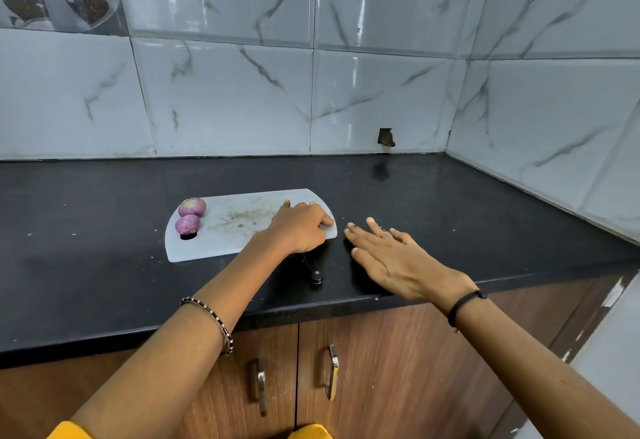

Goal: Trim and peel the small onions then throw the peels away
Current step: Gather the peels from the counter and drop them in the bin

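Sitting side by side at the left end of a white cutting board (pixel 221 244) are two small onions, both peeled to pale purple. The far onion (pixel 192 207) and the near onion (pixel 187 224) are touching or nearly so. A dark purple trimmed bit (pixel 188 236) lies against the near one's front side. Brownish crumbs and smears (pixel 239 218) mark the middle of the board. The board lies on a black bench (pixel 450 217), about midway between its back and front edges.

The left grip (pixel 299 227) rests palm down on the board's right end. Its fingers are loosely bent and its thumb lies by the right edge. It pinches nothing that can be seen, and what lies under the palm cannot be told.

A knife pokes out from under that hand toward the bench's front edge. Only its black handle (pixel 316 272) shows.

The right grip (pixel 388 255) lies wide and flat on the bare bench just right of the board, fingers spread and pointing toward the board's corner, holding nothing.

Each wrist wears a band. Marbled tiles back the bench, one of them with a small broken hole (pixel 386 137) near the back edge. Wooden cupboard doors (pixel 381 369) with metal handles sit below the front edge.
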Motion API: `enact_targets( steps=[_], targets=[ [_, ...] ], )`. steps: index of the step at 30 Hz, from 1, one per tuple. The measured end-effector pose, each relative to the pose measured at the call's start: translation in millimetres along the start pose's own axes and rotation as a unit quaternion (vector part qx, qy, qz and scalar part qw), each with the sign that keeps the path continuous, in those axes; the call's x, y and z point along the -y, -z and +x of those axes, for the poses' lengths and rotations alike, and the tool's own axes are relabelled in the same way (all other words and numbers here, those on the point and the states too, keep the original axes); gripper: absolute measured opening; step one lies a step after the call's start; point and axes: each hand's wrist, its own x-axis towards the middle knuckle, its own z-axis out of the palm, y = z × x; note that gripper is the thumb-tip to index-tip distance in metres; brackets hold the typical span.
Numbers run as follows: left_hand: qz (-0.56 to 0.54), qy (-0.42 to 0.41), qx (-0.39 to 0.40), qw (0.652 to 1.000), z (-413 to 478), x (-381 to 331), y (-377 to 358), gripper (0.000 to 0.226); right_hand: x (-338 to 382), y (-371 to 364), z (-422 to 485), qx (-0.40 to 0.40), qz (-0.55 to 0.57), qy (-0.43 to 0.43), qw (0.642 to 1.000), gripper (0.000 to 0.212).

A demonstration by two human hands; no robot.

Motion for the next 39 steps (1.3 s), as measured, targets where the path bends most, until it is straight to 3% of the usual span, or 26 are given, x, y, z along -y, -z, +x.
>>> enact_targets(
  steps=[4, 7, 17, 24, 28, 32, 35, 39],
  targets=[
    [-0.01, -0.005, 0.001, 1.0, 0.9, -3.5, 4.9, 0.052, 4.7, -5.8, 18.4, 0.011, -0.024, -0.012, 1.0, 0.057],
    [-0.003, -0.02, -0.004, 1.0, 1.9, -5.8, 8.3, 0.03, 9.3, -6.5, 36.1, 0.01, -0.026, -0.033, 0.999, 0.058],
    [0.013, -0.011, -0.026, 1.0, 8.8, -5.4, 13.2, 0.029, 18.2, 0.2, 76.9, 0.01, -0.004, -0.06, 0.998, 0.061],
    [-0.004, -0.017, -0.016, 1.0, 7.7, -3.3, 12.3, 0.042, 6.8, 5.0, 76.1, 0.02, -0.031, -0.126, 0.991, 0.066],
    [-0.006, 0.002, -0.032, 0.999, 18.3, 2.2, 0.5, 0.045, -22.6, 18.7, 45.8, -0.04, 0.009, -0.13, 0.991, 0.049],
    [0.01, 0.024, 0.041, 0.999, 29.3, -9.1, -4.2, 0.053, -67.5, 19.3, 32.8, -0.02, 0.053, -0.195, 0.979, 0.045],
    [0.05, 0.014, 0.082, 0.995, 44.6, -18.7, -11.9, 0.062, -81.9, 16.0, 35.4, -0.018, 0.122, -0.175, 0.977, 0.061],
    [0.076, -0.004, 0.083, 0.994, 44.4, -27.2, -21.3, 0.066, -69.7, 17.4, 46.6, 0.012, 0.178, -0.124, 0.976, 0.064]
  ],
)
